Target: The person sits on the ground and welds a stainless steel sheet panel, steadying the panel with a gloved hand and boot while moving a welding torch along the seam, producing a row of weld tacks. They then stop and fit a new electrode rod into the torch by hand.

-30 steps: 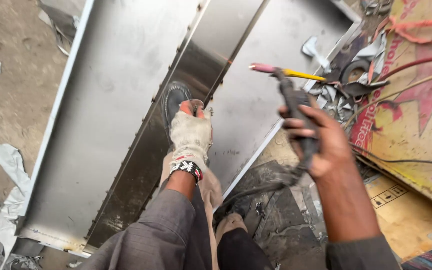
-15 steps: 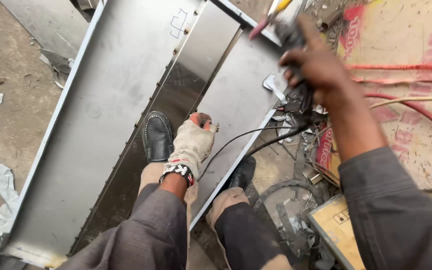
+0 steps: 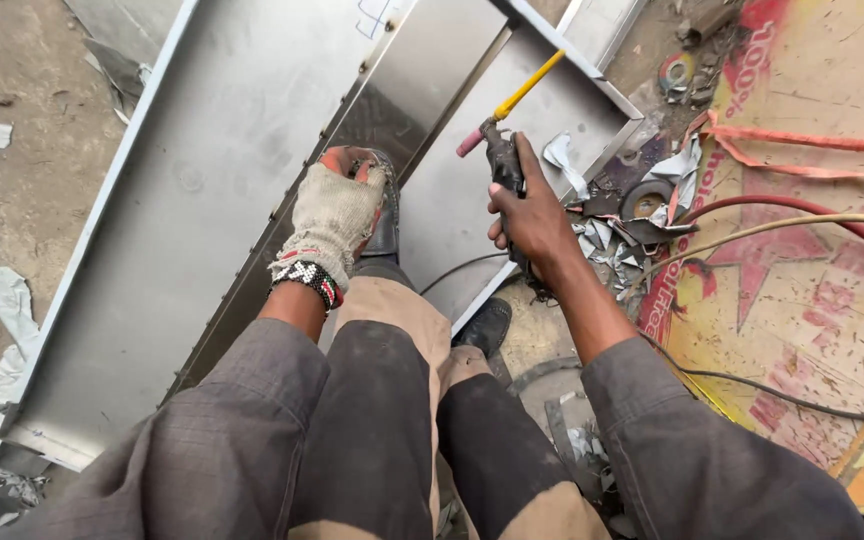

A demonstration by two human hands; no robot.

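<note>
Right hand (image 3: 532,215): bare, fingers wrapped tight around the dark grip of a welding torch with a pink collar and a yellow rod-like tip (image 3: 500,150); the tip slants up and away over the sheet metal. A dark cable (image 3: 452,272) trails from the grip toward the person's legs.

Left hand (image 3: 337,215): in a worn beige knitted fingerless glove with a beaded wristband in black, white, red and green (image 3: 307,278); fingers curled, pressed down on the raised folded seam of the long grey sheet-metal panel (image 3: 182,200). Whether it grips anything cannot be told. The two hands are apart, the left at the seam, the right just beside it above the panel's lower section.

Black leather shoe (image 3: 387,225): touching the left hand, planted on the panel. Second black shoe (image 3: 487,325): on the floor at the panel's near edge.

Floor: the panel lies lengthwise on bare dirt; metal offcuts (image 3: 632,215) heaped at its right edge; red hose (image 3: 802,208) and pale cable (image 3: 802,228) across a worn yellow-and-red printed board (image 3: 802,300).
</note>
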